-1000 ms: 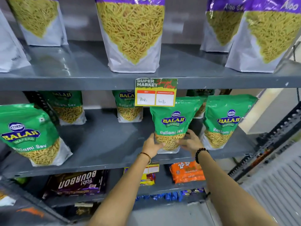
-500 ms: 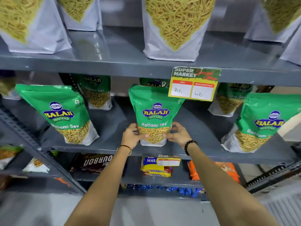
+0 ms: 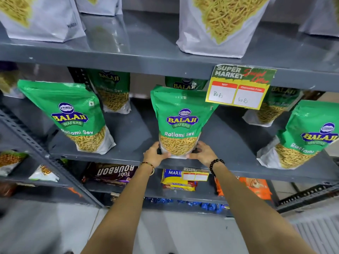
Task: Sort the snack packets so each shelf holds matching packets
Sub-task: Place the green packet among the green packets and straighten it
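Both forearms reach up from 6 o'clock to the middle shelf. L hand w/ thin bangle and R hand w/ black bead bracelet are clamped on opposite bottom corners of the centre green Ratlami Sev packet, thumbs across its front lower edge; packet stands upright at the shelf's front lip, dead centre of view. Below the hands, at 6–7 o'clock, lower shelf holds a Bourbon biscuit pack, Marie packs and an orange packet. Same middle shelf: another green packet leans at 9 o'clock, one more at 3 o'clock, both well apart from the held one; three more green ones stand behind, by the back wall. Yellow price tag hangs off the upper shelf edge at approx 1 o'clock, just beside the held packet's top R corner. Furthest up, at 12 o'clock, the top shelf carries white Aloo Sev pouches, tops cut off by frame.
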A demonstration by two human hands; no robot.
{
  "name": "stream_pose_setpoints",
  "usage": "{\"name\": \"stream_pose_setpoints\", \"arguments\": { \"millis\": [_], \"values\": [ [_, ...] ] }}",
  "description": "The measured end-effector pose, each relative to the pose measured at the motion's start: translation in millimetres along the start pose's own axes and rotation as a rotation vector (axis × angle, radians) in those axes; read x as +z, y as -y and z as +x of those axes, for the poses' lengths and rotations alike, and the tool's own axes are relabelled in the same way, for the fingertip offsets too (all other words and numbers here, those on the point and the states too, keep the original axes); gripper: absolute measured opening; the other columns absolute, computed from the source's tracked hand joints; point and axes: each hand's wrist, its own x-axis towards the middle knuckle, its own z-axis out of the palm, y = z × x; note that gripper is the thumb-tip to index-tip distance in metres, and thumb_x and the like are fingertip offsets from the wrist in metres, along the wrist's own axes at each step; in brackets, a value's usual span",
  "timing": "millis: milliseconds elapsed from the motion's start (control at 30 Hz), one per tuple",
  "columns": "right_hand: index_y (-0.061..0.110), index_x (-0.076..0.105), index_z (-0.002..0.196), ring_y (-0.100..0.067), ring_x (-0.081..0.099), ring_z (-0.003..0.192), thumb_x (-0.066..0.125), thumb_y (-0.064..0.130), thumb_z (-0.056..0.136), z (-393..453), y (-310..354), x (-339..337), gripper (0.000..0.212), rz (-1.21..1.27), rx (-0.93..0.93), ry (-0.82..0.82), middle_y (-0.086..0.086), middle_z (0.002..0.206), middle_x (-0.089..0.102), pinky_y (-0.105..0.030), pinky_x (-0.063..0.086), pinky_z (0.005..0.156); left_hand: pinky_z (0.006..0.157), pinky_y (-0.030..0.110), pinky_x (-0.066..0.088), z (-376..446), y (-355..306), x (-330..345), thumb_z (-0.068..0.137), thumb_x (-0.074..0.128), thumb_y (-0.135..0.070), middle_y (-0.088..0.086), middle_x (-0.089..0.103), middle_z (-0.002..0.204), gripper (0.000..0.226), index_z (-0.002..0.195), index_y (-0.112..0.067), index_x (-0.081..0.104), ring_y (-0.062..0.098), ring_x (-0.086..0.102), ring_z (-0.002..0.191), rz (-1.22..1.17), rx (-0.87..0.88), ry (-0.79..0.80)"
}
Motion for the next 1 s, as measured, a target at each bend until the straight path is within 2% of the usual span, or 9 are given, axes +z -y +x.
{"name": "stream_pose_setpoints", "arguments": {
  "millis": [133, 467, 633, 1000],
  "values": [
    [0.001, 0.054, 0.116, -0.03, 0.055, 0.113, 0.08, 0.006, 0.062, -0.4, -3.6, -0.9, 0.06, -0.025, 0.023, -0.048, -0.016, 0.121, 0.062, -0.039, 0.045, 0.097, 0.1, 0.037, 0.04, -3.0, -0.6, -1.3, 0.075, 0.072, -0.013, 0.012, 0.058, 0.131, 0.053, 0.123, -0.007, 0.05, 0.027, 0.051, 0.122, -0.013, -0.022, 0.005],
    [0.006, 0.052, 0.121, -0.021, 0.054, 0.11, 0.08, 0.011, 0.064, -7.4, -0.8, -1.3, 0.064, -0.038, 0.007, 0.009, -0.01, 0.123, 0.061, -0.032, 0.041, 0.095, 0.101, 0.036, 0.039, -8.1, -4.0, -6.5, 0.075, 0.072, -0.014, 0.011, 0.057, 0.131, 0.051, 0.122, -0.008, 0.051, 0.024, 0.049, 0.123, 0.013, -0.016, 0.031],
    [0.009, 0.055, 0.119, -0.021, 0.052, 0.11, 0.079, 0.01, 0.064, -8.8, 0.6, -2.5, 0.06, 0.0, -0.002, 0.0, -0.011, 0.124, 0.061, -0.036, 0.04, 0.1, 0.096, 0.031, 0.039, -6.3, -4.1, -6.0, 0.072, 0.074, -0.015, 0.011, 0.06, 0.129, 0.051, 0.118, -0.007, 0.055, 0.023, 0.052, 0.121, 0.01, -0.018, 0.026],
    [0.01, 0.053, 0.123, -0.026, 0.05, 0.121, 0.08, 0.01, 0.063, -9.7, 1.0, -5.7, 0.065, 0.01, 0.012, 0.017, -0.012, 0.128, 0.059, -0.042, 0.037, 0.106, 0.101, 0.037, 0.04, -6.4, -5.1, -4.2, 0.072, 0.075, -0.017, 0.011, 0.059, 0.13, 0.053, 0.12, -0.007, 0.055, 0.024, 0.051, 0.122, 0.031, -0.014, 0.028]
  ]
}}
